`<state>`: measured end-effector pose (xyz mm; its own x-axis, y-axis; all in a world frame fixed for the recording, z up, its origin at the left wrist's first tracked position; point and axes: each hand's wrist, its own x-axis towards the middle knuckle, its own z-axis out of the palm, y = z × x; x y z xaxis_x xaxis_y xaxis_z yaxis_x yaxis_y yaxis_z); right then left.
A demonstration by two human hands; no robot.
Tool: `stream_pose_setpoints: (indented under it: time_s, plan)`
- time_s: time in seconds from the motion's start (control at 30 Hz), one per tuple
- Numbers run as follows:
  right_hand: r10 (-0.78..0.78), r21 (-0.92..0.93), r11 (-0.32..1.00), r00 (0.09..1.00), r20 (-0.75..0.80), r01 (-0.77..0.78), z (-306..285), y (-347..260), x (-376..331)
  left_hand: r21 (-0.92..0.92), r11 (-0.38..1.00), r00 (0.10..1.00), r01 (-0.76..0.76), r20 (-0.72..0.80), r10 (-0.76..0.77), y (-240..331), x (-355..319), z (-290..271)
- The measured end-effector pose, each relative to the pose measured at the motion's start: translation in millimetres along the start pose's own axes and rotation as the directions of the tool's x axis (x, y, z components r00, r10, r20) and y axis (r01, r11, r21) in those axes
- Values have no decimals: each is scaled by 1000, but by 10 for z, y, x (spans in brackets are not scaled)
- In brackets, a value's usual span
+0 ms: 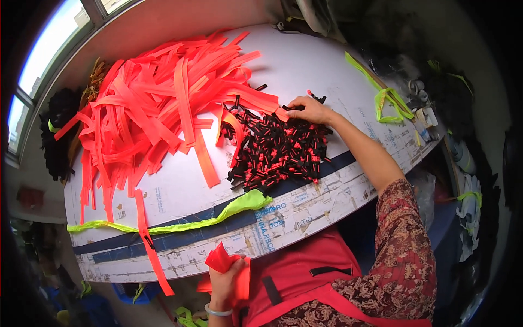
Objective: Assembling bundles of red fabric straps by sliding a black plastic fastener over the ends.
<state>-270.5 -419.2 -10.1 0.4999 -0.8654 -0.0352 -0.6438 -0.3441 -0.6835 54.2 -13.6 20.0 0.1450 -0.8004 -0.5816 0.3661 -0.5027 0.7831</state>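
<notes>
My right hand (311, 110) reaches over the far edge of a pile of small black and red pieces (278, 147). Its thumb and fingers are closed at the end of an orange-red fabric strip (261, 99). The strip runs out of a big tangled heap of like strips (147, 98) to the left. At the table's near edge my left hand (231, 278) is wrapped round a folded bunch of orange-red strips (219, 258). What lies inside its grip is hidden. Near it, one strip (155, 261) with a small black piece on it hangs over the edge.
A yellow-green strip (190, 222) lies along the near side of the worn white table (305, 54). More yellow-green strips (389, 101) lie at the right end, beside small items and plastic. Dark bundled material (57, 131) stands past the left end, below a window (54, 43).
</notes>
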Motion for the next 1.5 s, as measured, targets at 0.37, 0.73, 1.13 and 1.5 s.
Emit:
stream_pose_setpoints:
  time_s: [0.37, 0.73, 1.13, 1.5]
  plan:
    - [-237, -372, 917, 949, -210, 147, 219, -783, -409, 15, 999, 998, -45, 39, 44, -63, -150, 77]
    - [-23, -631, 768, 980, -195, -108, 499, -820, 1161, 10, 999, 997, -52, 50, 51, -45, -103, 38]
    - [-261, -627, 770, 841, -475, -115, 254, -925, 1787, -71, 996, 998, 55, 23, -53, -91, 29, -37]
    - [-96, -668, 743, 995, -38, 46, 817, -876, 1680, -85, 991, 993, 107, 59, -102, -80, 48, -7]
